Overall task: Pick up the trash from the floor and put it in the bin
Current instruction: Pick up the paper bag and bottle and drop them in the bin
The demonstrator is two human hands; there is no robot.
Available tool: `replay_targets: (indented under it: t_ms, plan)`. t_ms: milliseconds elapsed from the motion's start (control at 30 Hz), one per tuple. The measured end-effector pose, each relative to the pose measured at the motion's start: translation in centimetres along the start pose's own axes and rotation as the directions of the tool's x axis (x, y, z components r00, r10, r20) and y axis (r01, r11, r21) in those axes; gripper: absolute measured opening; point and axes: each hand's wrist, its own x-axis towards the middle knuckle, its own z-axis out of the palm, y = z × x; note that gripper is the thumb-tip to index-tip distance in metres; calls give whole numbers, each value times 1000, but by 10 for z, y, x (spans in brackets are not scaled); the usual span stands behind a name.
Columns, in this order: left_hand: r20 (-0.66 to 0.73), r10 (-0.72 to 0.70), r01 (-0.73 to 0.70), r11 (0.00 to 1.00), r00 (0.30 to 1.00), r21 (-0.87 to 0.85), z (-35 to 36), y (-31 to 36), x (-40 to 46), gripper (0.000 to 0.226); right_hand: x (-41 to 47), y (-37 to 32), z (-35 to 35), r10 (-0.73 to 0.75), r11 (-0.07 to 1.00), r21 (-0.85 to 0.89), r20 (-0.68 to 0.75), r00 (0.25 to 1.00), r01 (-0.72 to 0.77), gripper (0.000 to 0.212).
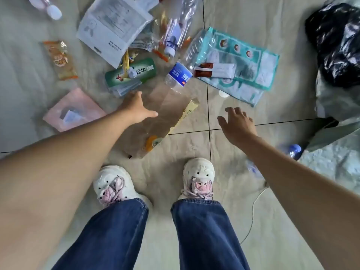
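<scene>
Trash lies scattered on the tiled floor ahead of my feet. My left hand [136,109] hovers open, fingers spread, just below a green carton [134,73] and at the left edge of a clear plastic bag with a yellow strip [171,115]. My right hand [236,122] is open too, empty, over bare tile to the right of that bag. A crushed clear bottle with a blue label [178,75] lies just beyond the bag. A black bin bag [339,43] sits at the far right.
Further out lie a teal wrapper [239,61], a white mailer bag [115,26], an orange snack packet [60,59], a pink packet [74,111] and another clear bottle [175,36]. A blue-capped bottle [294,151] lies at the right under my forearm. My white shoes [115,184] stand close below.
</scene>
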Motion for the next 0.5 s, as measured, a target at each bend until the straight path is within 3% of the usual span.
replay_targets:
  t_ms: [167,267,400,500]
  plan:
    - [-18,-75,75,997,997,-19,26,3,22,78,2,73,24,293,946,156,-51,955,-283,49]
    - [-50,-33,32,999,998,-19,39,7,29,55,-10,125,43,532,830,248,-77,843,-500,54]
    - [-45,1,-4,997,999,-78,52,10,38,44,-23,175,75,815,505,415,60,576,-757,84]
    - [-59,11,-18,993,998,-116,58,11,42,38,-21,187,95,839,269,553,268,473,-789,98]
